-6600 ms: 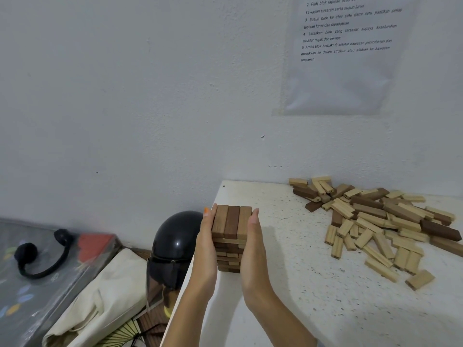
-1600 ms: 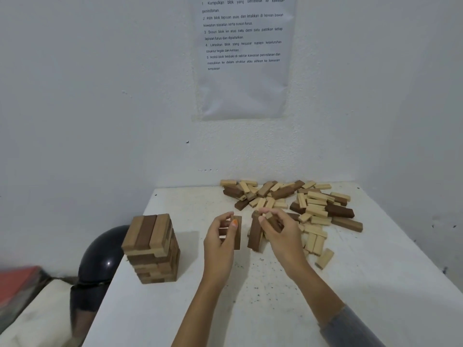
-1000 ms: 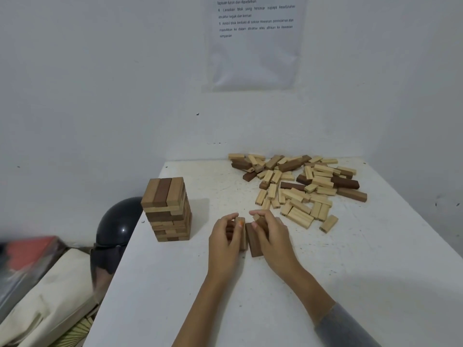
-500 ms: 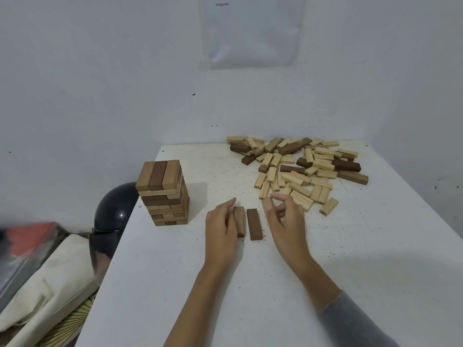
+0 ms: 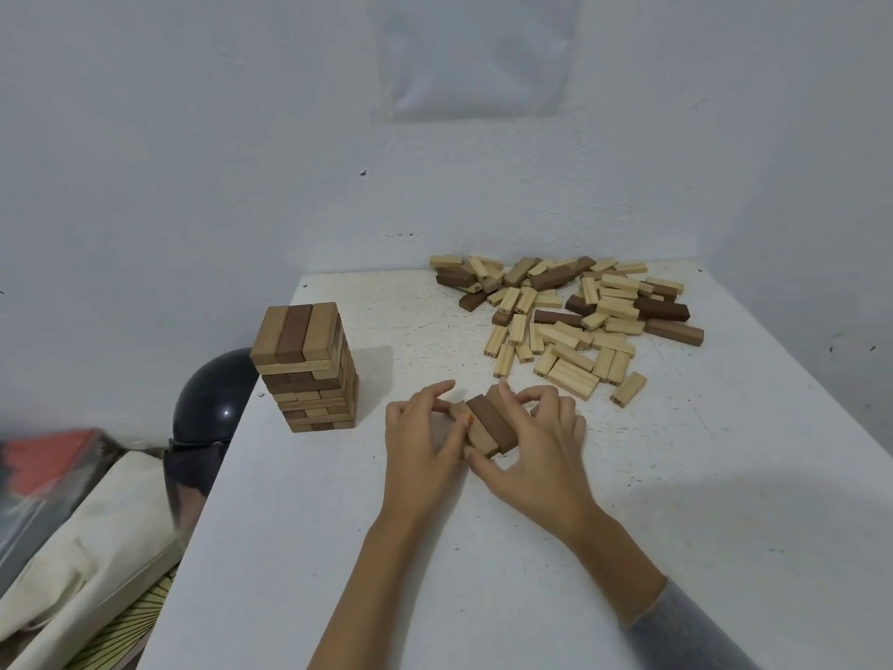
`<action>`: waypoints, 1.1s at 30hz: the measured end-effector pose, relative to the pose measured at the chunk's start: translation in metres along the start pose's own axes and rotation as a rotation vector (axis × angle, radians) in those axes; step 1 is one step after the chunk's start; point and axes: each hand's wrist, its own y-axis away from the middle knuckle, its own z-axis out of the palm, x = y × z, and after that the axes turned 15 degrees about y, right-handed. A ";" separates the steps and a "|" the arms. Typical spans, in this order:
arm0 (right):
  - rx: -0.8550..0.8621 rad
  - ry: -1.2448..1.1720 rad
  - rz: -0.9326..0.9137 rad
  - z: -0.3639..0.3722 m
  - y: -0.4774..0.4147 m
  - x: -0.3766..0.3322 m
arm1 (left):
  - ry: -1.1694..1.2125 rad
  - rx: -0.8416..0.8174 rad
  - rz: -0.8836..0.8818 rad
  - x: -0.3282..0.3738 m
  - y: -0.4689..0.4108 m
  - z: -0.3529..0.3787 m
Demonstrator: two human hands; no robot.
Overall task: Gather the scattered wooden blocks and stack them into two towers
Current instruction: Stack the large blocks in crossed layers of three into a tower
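Note:
A finished tower of wooden blocks (image 5: 305,367) stands near the table's left edge. Several loose light and dark blocks lie in a scattered pile (image 5: 572,316) at the back right. Between them, in front of me, a short row of flat blocks (image 5: 489,427) lies side by side: light, dark, and one more partly hidden. My left hand (image 5: 423,444) presses its fingers against the row's left side. My right hand (image 5: 539,449) curls round the row, thumb at the near end and fingers at the far end.
The white table (image 5: 700,500) sits in a corner, with walls behind and to the right. A black helmet (image 5: 212,403) and a cream bag (image 5: 92,539) lie below the table's left edge. A paper sheet (image 5: 476,55) hangs on the back wall.
My right hand has come down from the pile onto the row and closed round it. The two spaced blocks are now pushed together with a further one. My left hand stays against the row.

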 end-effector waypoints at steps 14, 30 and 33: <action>-0.130 -0.242 -0.075 0.001 -0.013 0.017 | -0.399 -0.072 0.024 -0.009 -0.001 0.000; -0.203 0.279 -0.093 0.008 -0.007 0.024 | -0.665 -0.287 -0.025 -0.004 0.003 0.005; -0.175 0.285 -0.112 0.012 -0.007 0.026 | -0.669 -0.292 -0.023 -0.002 0.003 0.005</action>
